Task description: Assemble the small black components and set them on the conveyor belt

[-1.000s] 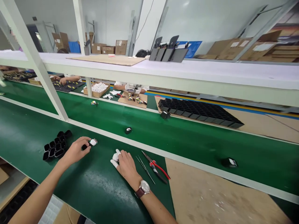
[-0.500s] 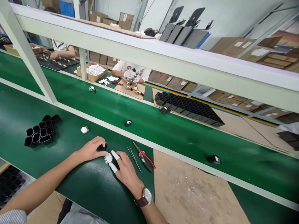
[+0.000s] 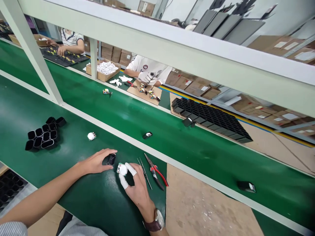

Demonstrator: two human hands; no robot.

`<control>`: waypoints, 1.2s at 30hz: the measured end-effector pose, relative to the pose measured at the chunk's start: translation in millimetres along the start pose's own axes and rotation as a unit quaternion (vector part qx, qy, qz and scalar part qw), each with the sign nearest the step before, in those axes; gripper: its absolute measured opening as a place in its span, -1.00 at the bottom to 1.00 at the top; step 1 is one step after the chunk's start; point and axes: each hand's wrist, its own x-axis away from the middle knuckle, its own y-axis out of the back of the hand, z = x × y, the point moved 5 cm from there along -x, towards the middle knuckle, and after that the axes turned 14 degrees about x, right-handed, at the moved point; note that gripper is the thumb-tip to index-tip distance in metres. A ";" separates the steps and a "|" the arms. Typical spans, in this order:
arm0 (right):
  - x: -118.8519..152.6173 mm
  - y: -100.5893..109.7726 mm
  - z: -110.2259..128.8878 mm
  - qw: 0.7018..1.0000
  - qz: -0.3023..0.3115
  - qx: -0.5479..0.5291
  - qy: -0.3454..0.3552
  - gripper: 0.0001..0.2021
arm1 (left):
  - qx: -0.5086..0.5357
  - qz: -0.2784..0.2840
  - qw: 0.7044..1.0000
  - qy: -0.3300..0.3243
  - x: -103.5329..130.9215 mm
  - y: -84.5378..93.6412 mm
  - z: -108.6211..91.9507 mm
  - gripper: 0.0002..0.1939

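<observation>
My left hand [image 3: 99,161] is closed round a small black plastic housing [image 3: 111,159], its open end turned toward the right hand. My right hand [image 3: 135,178], with white covers on thumb and forefinger, pinches a small circuit board with a round white top [image 3: 122,169]. A narrow gap separates board and housing. Another white-topped circuit board [image 3: 91,136] lies beyond my left hand. Beside my right hand rest tweezers [image 3: 145,173] and red-handled pliers [image 3: 155,171].
A cluster of black housings [image 3: 45,135] stands at the left. Along the green conveyor belt [image 3: 118,113] lie filled black housings [image 3: 147,135]. A cardboard sheet [image 3: 204,203] covers the bench at right. A frame post [image 3: 40,55] rises at left. Two co-workers sit across the belt.
My right hand now has the white-topped board in its fingertips. My left hand has turned the housing's opening toward it. Housings on the belt appear further right; the view has shifted too.
</observation>
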 end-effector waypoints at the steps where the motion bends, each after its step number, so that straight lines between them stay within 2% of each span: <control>1: -3.1 3.3 2.0 1.000 -0.006 0.006 -0.002 -0.46 | -0.012 -0.009 1.000 -0.008 -0.1 -2.4 -0.9 -0.31; 5: -9.7 6.5 5.0 1.000 -0.003 0.022 -0.005 -0.44 | -0.053 -0.028 0.998 -0.027 0.4 -4.6 -4.8 -0.23; 9: -2.2 5.3 -4.3 0.999 -0.005 0.016 -0.041 -0.45 | -0.024 0.022 0.999 -0.030 1.6 3.3 -7.6 -0.09; 11: 3.2 7.0 -7.9 0.998 -0.011 0.014 -0.062 -0.48 | -0.009 0.067 0.997 -0.047 1.8 4.4 -10.6 -0.18; 13: 7.3 9.8 -6.8 0.997 -0.018 0.005 -0.069 -0.52 | -0.002 0.091 0.994 -0.052 1.3 2.3 -12.4 -0.40; 15: 9.6 11.3 -0.9 0.998 -0.020 -0.011 -0.061 -0.53 | -0.002 0.077 0.996 -0.044 0.4 -1.5 -12.9 -0.53; 17: 10.8 9.9 7.6 0.999 -0.011 -0.027 -0.045 -0.52 | -0.016 0.041 0.998 -0.044 0.0 -5.7 -14.2 -0.55; 21: 11.5 2.8 20.7 0.999 -0.005 -0.029 -0.022 -0.44 | -0.084 0.003 0.993 -0.085 1.6 -12.8 -19.5 -0.64; 27: 7.9 -2.2 23.8 1.000 -0.008 -0.001 -0.010 -0.34 | -0.144 -0.007 0.979 -0.143 4.3 -14.2 -22.5 -0.66; 36: -3.0 0.7 30.8 0.998 0.039 0.037 0.025 -0.32 | -0.170 0.007 0.974 -0.150 4.8 -16.6 -21.7 -0.65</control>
